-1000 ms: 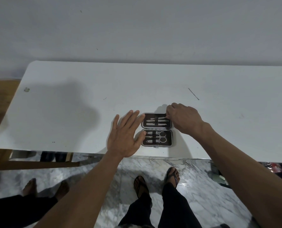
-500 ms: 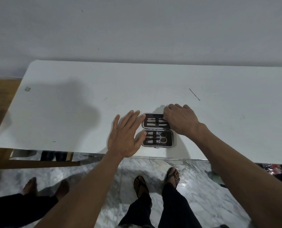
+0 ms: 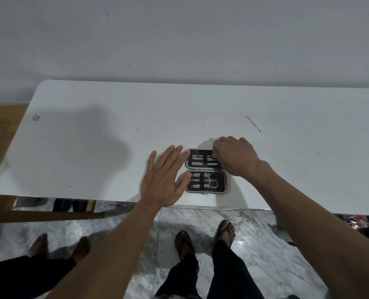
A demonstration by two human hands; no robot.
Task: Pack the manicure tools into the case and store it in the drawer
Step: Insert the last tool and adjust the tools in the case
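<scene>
From the head view, the manicure case (image 3: 205, 170) lies open flat on the white table (image 3: 93, 137), close to the table's near edge, its two dark-lined halves one behind the other. The far half holds slim metal tools (image 3: 203, 161) under a strap; the near half holds small scissors (image 3: 212, 180) and other pieces. The left hand (image 3: 162, 180) lies just left of the case with fingers straight and spread, fingertips touching the far half's left rim and the thumb at the near half's left edge. The right hand (image 3: 235, 155) sits over the case's far right corner, fingers curled down onto it; whether they pinch a tool or the rim, I cannot tell. Well right of and beyond the case, a thin metal pick (image 3: 254, 124) lies alone on the table. Below the case, past the table edge, sandalled feet (image 3: 205, 238) stand on marble floor (image 3: 254, 251).
</scene>
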